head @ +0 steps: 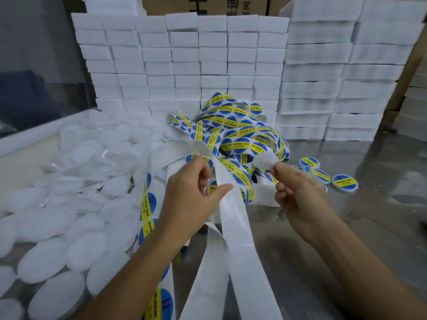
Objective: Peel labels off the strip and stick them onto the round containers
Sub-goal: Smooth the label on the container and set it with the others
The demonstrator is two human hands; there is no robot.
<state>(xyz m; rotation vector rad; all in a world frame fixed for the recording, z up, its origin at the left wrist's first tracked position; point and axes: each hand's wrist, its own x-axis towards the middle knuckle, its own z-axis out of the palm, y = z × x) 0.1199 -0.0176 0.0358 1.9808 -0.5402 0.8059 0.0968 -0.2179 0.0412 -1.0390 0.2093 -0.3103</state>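
A wall of stacked white boxes [208, 61] is seen across the back of the steel table [346, 227]. The left side of the table is covered by a heap of unlabelled round containers [69, 215]. A tangled pile of label strip [240, 132], printed blue and yellow, is heaped at the centre, and the emptied white backing [240, 239] is run lengthwise from the pile toward the camera, off the bottom edge. The strip is pinched between thumb and curled fingers of the left hand [191, 192], just where the backing leaves the pile. A peeled label [265, 159], its white underside showing, is pinched at the fingertips of the right hand [298, 190]. A few labelled containers [344, 182] are laid flat, face up, to the right.
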